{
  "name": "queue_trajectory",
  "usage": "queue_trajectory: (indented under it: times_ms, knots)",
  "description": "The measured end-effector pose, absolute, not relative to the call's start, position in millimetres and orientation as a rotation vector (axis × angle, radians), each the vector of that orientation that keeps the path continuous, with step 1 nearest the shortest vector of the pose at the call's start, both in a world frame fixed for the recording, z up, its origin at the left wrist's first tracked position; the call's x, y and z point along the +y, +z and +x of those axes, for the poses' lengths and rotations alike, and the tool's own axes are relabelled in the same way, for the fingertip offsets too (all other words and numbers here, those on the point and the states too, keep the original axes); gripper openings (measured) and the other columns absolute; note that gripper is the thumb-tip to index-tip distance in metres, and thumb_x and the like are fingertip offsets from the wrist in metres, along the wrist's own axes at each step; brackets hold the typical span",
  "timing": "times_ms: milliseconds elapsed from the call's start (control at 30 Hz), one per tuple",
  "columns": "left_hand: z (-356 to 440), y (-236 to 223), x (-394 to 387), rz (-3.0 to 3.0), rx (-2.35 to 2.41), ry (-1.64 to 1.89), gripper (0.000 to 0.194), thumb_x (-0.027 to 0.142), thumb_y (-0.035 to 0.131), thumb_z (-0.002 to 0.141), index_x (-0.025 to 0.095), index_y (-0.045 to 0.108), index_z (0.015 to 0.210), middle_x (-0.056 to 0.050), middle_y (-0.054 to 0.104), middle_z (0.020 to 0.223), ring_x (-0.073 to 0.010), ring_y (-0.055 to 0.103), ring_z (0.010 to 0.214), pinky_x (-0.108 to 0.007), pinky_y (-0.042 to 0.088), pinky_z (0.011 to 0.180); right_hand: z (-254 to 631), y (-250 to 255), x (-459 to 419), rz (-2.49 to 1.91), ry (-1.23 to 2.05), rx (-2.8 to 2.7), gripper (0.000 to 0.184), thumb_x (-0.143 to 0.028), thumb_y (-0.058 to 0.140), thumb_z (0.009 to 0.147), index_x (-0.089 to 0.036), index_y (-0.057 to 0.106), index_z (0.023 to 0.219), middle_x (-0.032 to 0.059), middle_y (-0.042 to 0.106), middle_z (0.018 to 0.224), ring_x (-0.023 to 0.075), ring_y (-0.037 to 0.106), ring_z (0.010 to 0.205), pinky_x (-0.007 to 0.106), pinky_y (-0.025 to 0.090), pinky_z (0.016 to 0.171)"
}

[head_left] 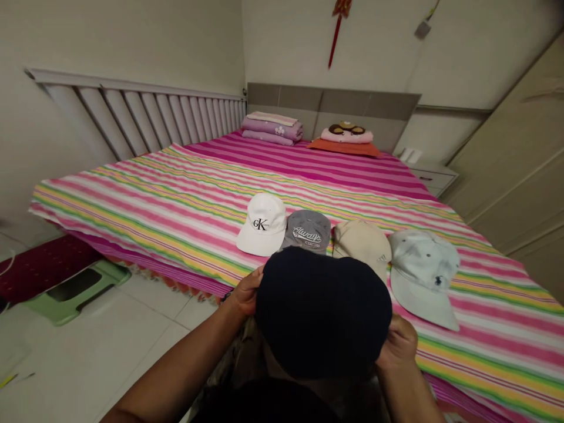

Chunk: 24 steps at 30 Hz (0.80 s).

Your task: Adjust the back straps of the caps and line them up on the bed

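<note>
Between my two hands I hold a dark navy cap (324, 314) up near my body, over the bed's front edge. My left hand (248, 292) is closed on its left side, and my right hand (399, 341) pinches the lower right side; some fingertips are hidden behind it. Beyond it, a row of caps lies on the bed: a white cap (264, 220) with black letters, a grey cap (308, 226) with white script, a beige cap (361, 241) and a pale blue cap (423, 264) with a small dark emblem. The navy cap covers the lower parts of the grey and beige ones.
A striped sheet (167, 200) covers the bed. Folded purple bedding (271, 130) and a pink pillow (346, 136) sit by the headboard (374, 108). A white rail (145, 111) runs along the left. On the floor stands a green stool (99, 276).
</note>
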<state>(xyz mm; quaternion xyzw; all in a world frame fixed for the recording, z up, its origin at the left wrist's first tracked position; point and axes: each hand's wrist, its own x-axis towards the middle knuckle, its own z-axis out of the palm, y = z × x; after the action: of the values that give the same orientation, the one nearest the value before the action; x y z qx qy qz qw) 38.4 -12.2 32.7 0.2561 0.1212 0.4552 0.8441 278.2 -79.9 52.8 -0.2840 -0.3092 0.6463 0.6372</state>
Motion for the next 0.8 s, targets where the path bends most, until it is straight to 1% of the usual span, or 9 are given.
queue_trajectory:
  times_ms: [100, 233, 300, 367, 433, 567, 667, 733, 800]
  knots:
    - [39.2, 28.2, -13.0, 0.504, 0.261, 0.935, 0.024, 0.019, 0.077, 0.048, 0.014, 0.063, 0.067, 0.003, 0.063, 0.053, -0.0094, 0.057, 0.045, -0.021, 0.049, 0.058, 284.7, 46.3, -84.4, -0.682, 1.432, -0.668, 0.008, -0.027, 0.072, 0.048, -0.027, 0.065, 0.052, -0.0007, 0.066, 0.052, 0.0191, 0.058, 0.042, 0.038, 0.05, 0.053]
    - [42.1, 31.4, -13.8, 0.532, 0.258, 0.825, 0.03, 0.032, 0.073, 0.056, 0.012, 0.065, 0.077, -0.005, 0.068, 0.069, -0.0156, 0.063, 0.06, -0.026, 0.051, 0.062, 289.9, 48.1, -87.3, -0.754, 1.514, -0.67, 0.019, -0.043, 0.071, 0.055, -0.026, 0.068, 0.064, 0.0027, 0.068, 0.058, 0.0211, 0.06, 0.047, 0.038, 0.05, 0.054]
    - [44.8, 37.9, -13.4, 0.592, 0.245, 0.81, 0.027, 0.028, 0.072, 0.058, 0.011, 0.065, 0.077, -0.005, 0.068, 0.069, -0.0145, 0.063, 0.061, -0.024, 0.05, 0.061, 290.0, 51.7, -88.2, -0.764, 1.587, -0.703, 0.019, -0.037, 0.075, 0.052, -0.025, 0.068, 0.065, 0.0027, 0.067, 0.058, 0.0186, 0.058, 0.044, 0.033, 0.048, 0.048]
    - [47.1, 44.9, -12.6, 0.655, 0.245, 0.836, 0.023, 0.019, 0.072, 0.054, 0.01, 0.065, 0.074, -0.003, 0.066, 0.065, -0.0118, 0.062, 0.057, -0.02, 0.048, 0.058, 289.2, 53.5, -89.1, -0.764, 1.617, -0.731, 0.019, -0.027, 0.078, 0.049, -0.024, 0.068, 0.065, 0.0013, 0.064, 0.053, 0.0154, 0.056, 0.041, 0.028, 0.044, 0.043]
    - [48.3, 49.8, -12.1, 0.7, 0.271, 0.832, 0.024, 0.015, 0.073, 0.049, 0.01, 0.064, 0.071, -0.002, 0.066, 0.063, -0.0114, 0.061, 0.055, -0.019, 0.048, 0.056, 288.4, 52.4, -90.4, -0.747, 1.615, -0.762, 0.02, -0.023, 0.078, 0.047, -0.023, 0.067, 0.063, 0.0003, 0.061, 0.051, 0.0139, 0.053, 0.04, 0.025, 0.042, 0.041]
    - [49.0, 54.0, -13.6, 0.73, 0.337, 0.811, 0.029, 0.021, 0.075, 0.05, 0.008, 0.064, 0.074, -0.003, 0.064, 0.062, -0.0105, 0.059, 0.052, -0.018, 0.046, 0.052, 290.4, 45.7, -93.8, -0.678, 1.639, -0.82, 0.019, -0.027, 0.077, 0.049, -0.021, 0.061, 0.056, 0.0001, 0.053, 0.05, 0.014, 0.051, 0.046, 0.026, 0.042, 0.044]
    - [51.1, 57.3, -16.0, 0.738, 0.433, 0.826, 0.032, 0.026, 0.074, 0.053, 0.009, 0.065, 0.079, -0.004, 0.065, 0.064, -0.0098, 0.058, 0.052, -0.018, 0.045, 0.052, 294.5, 43.4, -96.6, -0.65, 1.725, -0.842, 0.022, -0.034, 0.073, 0.054, -0.021, 0.062, 0.067, 0.001, 0.053, 0.054, 0.0143, 0.05, 0.048, 0.026, 0.04, 0.045]
    - [53.2, 60.5, -17.4, 0.756, 0.52, 0.807, 0.03, 0.024, 0.075, 0.051, 0.009, 0.065, 0.076, -0.003, 0.065, 0.062, -0.0095, 0.057, 0.05, -0.018, 0.044, 0.05, 296.3, 44.6, -97.5, -0.626, 1.74, -0.865, 0.027, -0.043, 0.07, 0.058, -0.02, 0.062, 0.069, 0.0021, 0.052, 0.056, 0.0152, 0.05, 0.05, 0.026, 0.039, 0.046]
    - [55.1, 64.2, -18.6, 0.789, 0.572, 0.784, 0.026, 0.021, 0.076, 0.049, 0.01, 0.064, 0.07, -0.002, 0.063, 0.057, -0.0084, 0.055, 0.047, -0.017, 0.042, 0.047, 296.7, 47.4, -97.3, -0.632, 1.686, -0.915, 0.027, -0.046, 0.065, 0.064, -0.019, 0.06, 0.063, 0.0021, 0.051, 0.054, 0.0151, 0.048, 0.052, 0.027, 0.037, 0.049]
